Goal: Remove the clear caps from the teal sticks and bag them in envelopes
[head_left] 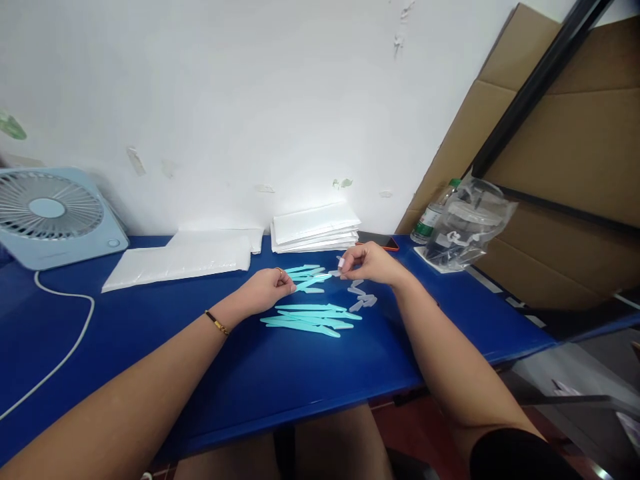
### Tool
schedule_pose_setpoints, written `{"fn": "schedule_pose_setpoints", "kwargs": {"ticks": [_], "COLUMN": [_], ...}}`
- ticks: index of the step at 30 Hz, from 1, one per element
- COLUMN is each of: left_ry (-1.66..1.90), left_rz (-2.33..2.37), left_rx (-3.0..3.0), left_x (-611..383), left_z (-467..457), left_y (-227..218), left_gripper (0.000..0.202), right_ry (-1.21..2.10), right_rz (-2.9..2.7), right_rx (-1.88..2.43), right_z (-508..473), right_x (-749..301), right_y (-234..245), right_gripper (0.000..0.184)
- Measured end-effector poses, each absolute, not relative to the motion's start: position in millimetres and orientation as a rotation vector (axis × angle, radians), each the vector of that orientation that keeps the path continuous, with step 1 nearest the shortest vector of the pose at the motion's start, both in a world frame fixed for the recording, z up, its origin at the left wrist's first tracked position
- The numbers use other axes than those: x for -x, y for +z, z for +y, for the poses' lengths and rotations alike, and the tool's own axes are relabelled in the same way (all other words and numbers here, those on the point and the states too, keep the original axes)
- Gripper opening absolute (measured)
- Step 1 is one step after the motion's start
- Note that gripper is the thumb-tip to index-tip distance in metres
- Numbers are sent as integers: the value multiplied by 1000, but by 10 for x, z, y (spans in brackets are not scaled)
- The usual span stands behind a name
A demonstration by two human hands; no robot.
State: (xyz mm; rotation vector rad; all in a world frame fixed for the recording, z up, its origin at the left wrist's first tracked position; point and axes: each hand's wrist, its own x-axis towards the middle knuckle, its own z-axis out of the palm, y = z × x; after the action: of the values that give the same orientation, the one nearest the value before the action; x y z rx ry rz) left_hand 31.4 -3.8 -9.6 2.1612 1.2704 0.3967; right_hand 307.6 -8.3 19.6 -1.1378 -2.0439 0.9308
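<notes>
The left hand (273,288) is closing its thumb and fingers around the end of one slim, smooth turquoise stick (313,283), whose pale, glinting tip is pointing toward the right hand (369,263). The right hand is pinching one small, whitish translucent sleeve (341,264) between thumb and fingers, near that tip but apart from it. Just beyond the left hand's fingertips, a loose group of sticks (306,269) is lying partly hidden, at least three showing. On the near side of both hands, a second, fanned heap of long, tapering sticks (310,320) is overlapping, at least five being countable. Below the right hand, several thin, frosted sleeves (364,301) are lying scattered, at least four, their overlaps blurring the exact number. All these are resting on one glossy blue tabletop (280,387). Beyond the hands, one stack of flat, shiny white packets (317,227) is standing in several layers, and one dark, orange-edged phone (377,240) is lying just beside it. Past the right hand, one clear bottle (427,223) with a green cap is standing beside one crinkled transparent bag (467,223). To the left hand's far left, two white, film-like sheets (185,261) are lying flat, and one pale blue plastic fan (55,220) is standing beyond them.
</notes>
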Motion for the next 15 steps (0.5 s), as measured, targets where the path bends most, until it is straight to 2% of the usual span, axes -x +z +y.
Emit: {"fn": "schedule_pose_setpoints", "kwargs": {"ticks": [10,13,15], "left_ry": [514,608,536], "left_rz": [1357,1403,1301], "left_rx": [-2273,-2410,-2459], "left_x": [-359,-336,-328], "left_z": [-36,-52,-87], "left_y": [-84,-51,-22], "left_gripper": [28,25,27], "right_ry": [822,656,601], "right_rz": [-2153,-2295,-2411], "right_rx": [1094,1235,1388], "right_z": [-65,-19,4], "right_x": [-2924,-3129,-3271], "right_y": [149,169,180], "right_gripper": [19,19,22]}}
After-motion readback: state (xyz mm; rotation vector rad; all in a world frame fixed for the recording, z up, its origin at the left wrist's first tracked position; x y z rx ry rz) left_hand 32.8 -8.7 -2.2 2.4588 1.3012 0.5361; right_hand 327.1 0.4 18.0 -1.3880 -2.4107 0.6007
